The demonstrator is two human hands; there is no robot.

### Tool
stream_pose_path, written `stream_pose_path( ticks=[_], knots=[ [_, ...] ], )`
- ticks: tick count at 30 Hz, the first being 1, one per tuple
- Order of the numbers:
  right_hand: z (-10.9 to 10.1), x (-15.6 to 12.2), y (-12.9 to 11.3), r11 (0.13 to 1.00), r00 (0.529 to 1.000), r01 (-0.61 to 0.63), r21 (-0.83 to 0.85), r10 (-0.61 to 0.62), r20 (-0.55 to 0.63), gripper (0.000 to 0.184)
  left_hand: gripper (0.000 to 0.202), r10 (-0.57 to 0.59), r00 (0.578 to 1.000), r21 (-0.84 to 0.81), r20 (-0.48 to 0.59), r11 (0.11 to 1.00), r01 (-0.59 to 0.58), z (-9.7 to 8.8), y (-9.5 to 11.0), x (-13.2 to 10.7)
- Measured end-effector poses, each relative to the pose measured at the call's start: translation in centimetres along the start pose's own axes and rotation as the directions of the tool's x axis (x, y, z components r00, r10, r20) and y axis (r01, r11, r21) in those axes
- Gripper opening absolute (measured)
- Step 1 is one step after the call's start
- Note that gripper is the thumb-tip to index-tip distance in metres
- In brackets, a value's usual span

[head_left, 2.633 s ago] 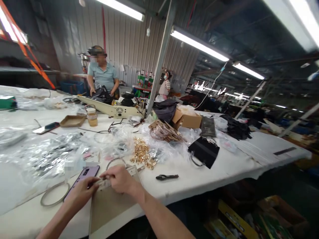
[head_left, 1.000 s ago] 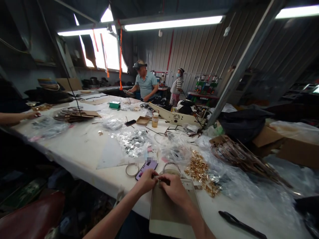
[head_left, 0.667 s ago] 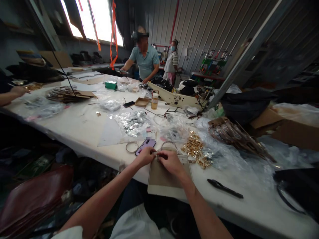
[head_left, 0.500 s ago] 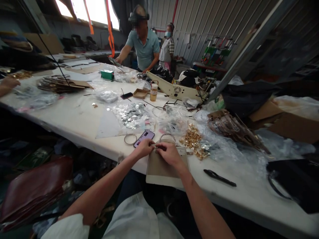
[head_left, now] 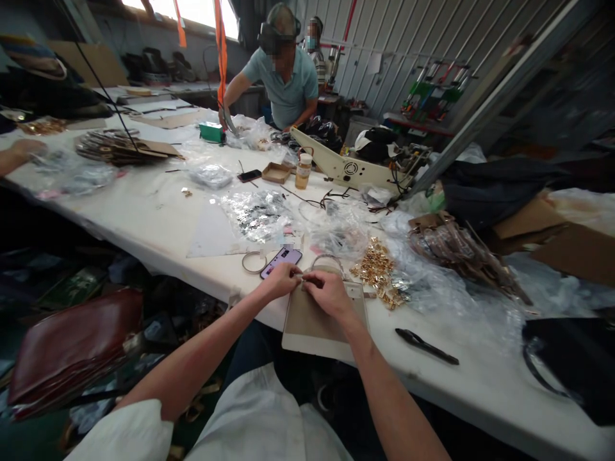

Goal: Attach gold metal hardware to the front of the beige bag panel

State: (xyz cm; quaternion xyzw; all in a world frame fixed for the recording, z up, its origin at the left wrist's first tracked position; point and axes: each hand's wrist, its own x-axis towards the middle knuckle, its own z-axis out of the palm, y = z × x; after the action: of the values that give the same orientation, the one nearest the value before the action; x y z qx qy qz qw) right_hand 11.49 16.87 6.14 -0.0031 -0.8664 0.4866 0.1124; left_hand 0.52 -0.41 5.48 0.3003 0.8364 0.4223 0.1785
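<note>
A flat taupe bag with a pale lower border (head_left: 317, 323) lies at the table's front edge, a thin curved handle (head_left: 327, 259) at its far side. My left hand (head_left: 282, 280) is closed in a pinch by the bag's far left corner. Fingertips of my right hand (head_left: 329, 291) meet it there, also pinched, with the wrist over the bag. Whatever small piece sits between the fingers is too tiny to make out. Just beyond my left hand are a lit phone (head_left: 283, 261) and a ring-shaped strap (head_left: 254, 262). Gold-coloured metal fittings (head_left: 377, 269) are heaped right of the bag.
A black pen (head_left: 426, 346) and a black bag (head_left: 571, 365) lie to the right. Plastic-wrapped parts (head_left: 257, 214), a jar (head_left: 303, 171) and a cream machine housing (head_left: 346, 168) stand farther back. A co-worker (head_left: 288, 83) leans over the table's far side.
The view has shifted slightly, so the scene sits a little differently. My hands keep their pinch at the bag's corner. The co-worker across the table has leaned further forward.
</note>
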Motion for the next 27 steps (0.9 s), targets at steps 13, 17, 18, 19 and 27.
stream_pose_path(
  ticks=[13, 17, 18, 19, 27],
  knots=[
    [0.5, -1.7, -1.7, 0.974, 0.989, 0.142, -0.174, -0.147, -0.011, 0.030, 0.030, 0.033, 0.999, -0.030, 0.003, 0.999, -0.033, 0.0, -0.2, 0.1],
    [1.1, -1.9, -1.6, 0.973, 0.986, 0.151, -0.174, -0.160, -0.039, 0.030, 0.030, 0.040, 0.999, -0.038, 0.026, 0.999, -0.039, 0.0, -0.4, 0.2],
    [1.3, -1.9, -1.6, 0.973, 0.985, 0.159, -0.170, -0.168, -0.041, 0.031, 0.030, 0.037, 0.999, -0.037, 0.027, 0.999, -0.036, 0.0, -0.4, 0.2],
    [1.4, -2.0, -1.5, 0.972, 0.983, 0.168, -0.164, -0.177, -0.045, 0.031, 0.031, 0.031, 0.999, -0.036, 0.024, 0.999, -0.030, -0.1, -0.4, 0.2],
    [1.9, -2.1, -1.0, 0.970, 0.973, 0.196, -0.145, -0.211, -0.091, 0.031, 0.032, 0.042, 0.999, -0.025, 0.026, 0.999, -0.042, -0.3, -0.2, 0.2]
  ],
)
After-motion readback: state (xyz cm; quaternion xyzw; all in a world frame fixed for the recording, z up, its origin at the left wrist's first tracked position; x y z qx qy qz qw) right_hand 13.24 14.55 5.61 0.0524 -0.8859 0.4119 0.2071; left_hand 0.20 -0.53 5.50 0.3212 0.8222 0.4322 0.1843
